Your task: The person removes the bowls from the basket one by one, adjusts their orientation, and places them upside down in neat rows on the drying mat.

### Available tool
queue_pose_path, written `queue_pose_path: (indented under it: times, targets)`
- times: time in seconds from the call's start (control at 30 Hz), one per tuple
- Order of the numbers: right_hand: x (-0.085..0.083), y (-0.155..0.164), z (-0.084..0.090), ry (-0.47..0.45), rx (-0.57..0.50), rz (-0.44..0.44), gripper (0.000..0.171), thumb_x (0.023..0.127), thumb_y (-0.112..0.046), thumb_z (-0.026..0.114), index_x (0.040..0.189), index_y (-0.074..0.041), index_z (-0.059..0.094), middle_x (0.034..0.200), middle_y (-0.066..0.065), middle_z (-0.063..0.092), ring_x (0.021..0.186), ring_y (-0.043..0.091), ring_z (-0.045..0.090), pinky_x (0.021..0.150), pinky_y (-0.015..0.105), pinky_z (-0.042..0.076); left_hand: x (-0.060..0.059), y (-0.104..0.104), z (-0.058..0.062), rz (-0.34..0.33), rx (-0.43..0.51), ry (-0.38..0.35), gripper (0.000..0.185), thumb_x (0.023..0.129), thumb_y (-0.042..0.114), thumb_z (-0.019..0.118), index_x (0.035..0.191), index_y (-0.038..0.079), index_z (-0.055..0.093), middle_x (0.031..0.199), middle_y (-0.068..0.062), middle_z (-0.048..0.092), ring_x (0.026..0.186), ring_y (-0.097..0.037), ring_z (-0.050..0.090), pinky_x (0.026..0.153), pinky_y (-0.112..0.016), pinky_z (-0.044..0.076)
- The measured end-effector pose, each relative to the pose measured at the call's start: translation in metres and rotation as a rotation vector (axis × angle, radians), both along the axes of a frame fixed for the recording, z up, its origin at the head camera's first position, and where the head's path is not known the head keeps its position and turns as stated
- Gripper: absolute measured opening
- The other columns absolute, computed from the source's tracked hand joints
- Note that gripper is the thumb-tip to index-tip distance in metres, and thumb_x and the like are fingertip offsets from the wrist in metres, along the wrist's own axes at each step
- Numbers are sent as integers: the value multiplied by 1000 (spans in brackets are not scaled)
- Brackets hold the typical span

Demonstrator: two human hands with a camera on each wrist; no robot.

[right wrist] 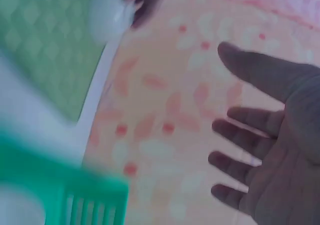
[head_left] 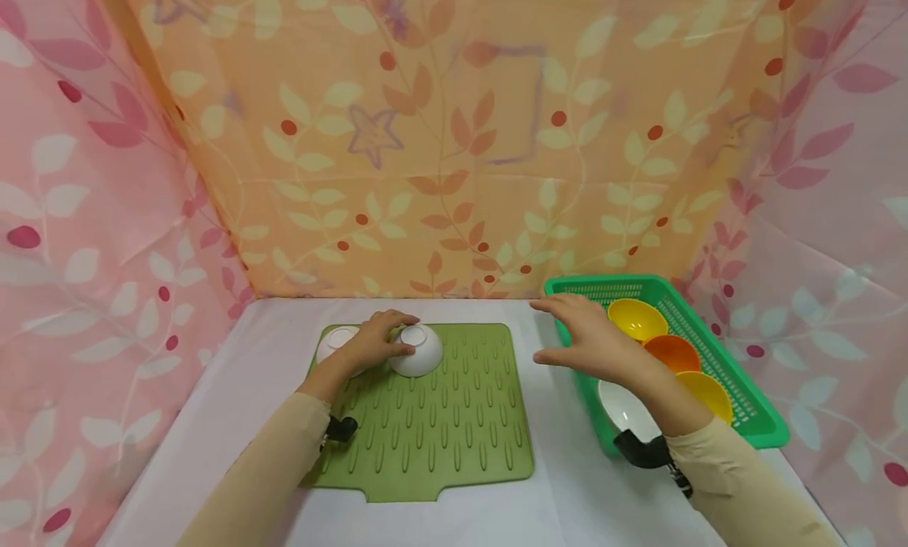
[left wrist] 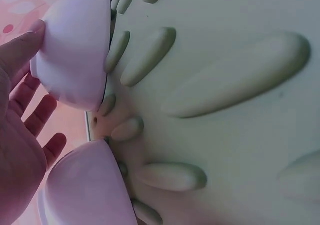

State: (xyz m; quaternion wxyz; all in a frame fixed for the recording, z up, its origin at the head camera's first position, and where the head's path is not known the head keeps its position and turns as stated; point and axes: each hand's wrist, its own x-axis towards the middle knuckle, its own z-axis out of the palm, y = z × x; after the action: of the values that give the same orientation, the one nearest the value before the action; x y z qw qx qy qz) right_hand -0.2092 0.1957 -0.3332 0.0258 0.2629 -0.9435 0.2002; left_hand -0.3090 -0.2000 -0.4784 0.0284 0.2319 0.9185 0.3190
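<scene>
The left hand (head_left: 372,342) grips a white bowl (head_left: 424,356) between thumb and fingers, around its small raised foot. This bowl is smooth, rounded and upside down on the green mat (head_left: 454,433) – near the far edge, just beside a second inverted bowl (head_left: 333,344). The mat's ridges spread to its right and toward the person. A strip of white surface (head_left: 553,484) separates mat and green basket (head_left: 769,433), which holds yellow, orange and white bowls. The right hand (head_left: 589,336) hovers by the basket's left rim – fingers extended, thumb apart, holding nothing.
</scene>
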Motion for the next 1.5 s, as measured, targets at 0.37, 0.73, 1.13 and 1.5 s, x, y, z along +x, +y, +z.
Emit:
queue_pose_path:
  times: [0.37,0.73,1.13,1.5]
  targets:
    - [8,121,-27,-113,106,77,72,80,-45,86,141,-16,61,140,7,61,131,38,50,105,64,42,0,4,-2,6,5,-18,57,89,34,81,141,21,61,147,-7,53,133,-32,44,107,-58,38]
    - [6,157,-57,-357,90,109,75,78,-40,88,143,-17,58,146,12,55,134,46,43,99,59,50,1,4,3,14,3,-42,56,90,34,80,141,22,61,148,-6,51,135,-32,42,107,-58,40]
    - [7,156,-76,-327,165,165,96,72,-51,88,149,-7,51,151,19,49,139,54,34,103,80,27,6,5,3,20,3,-53,56,91,32,79,142,22,60,147,-6,51,134,-33,43,106,-58,41]
    - [8,147,-85,-246,215,132,95,69,-55,87,144,-6,56,144,16,53,131,45,42,101,73,34,3,5,3,29,-60,-27,56,90,38,79,141,25,61,146,-3,53,133,-31,44,105,-59,39]
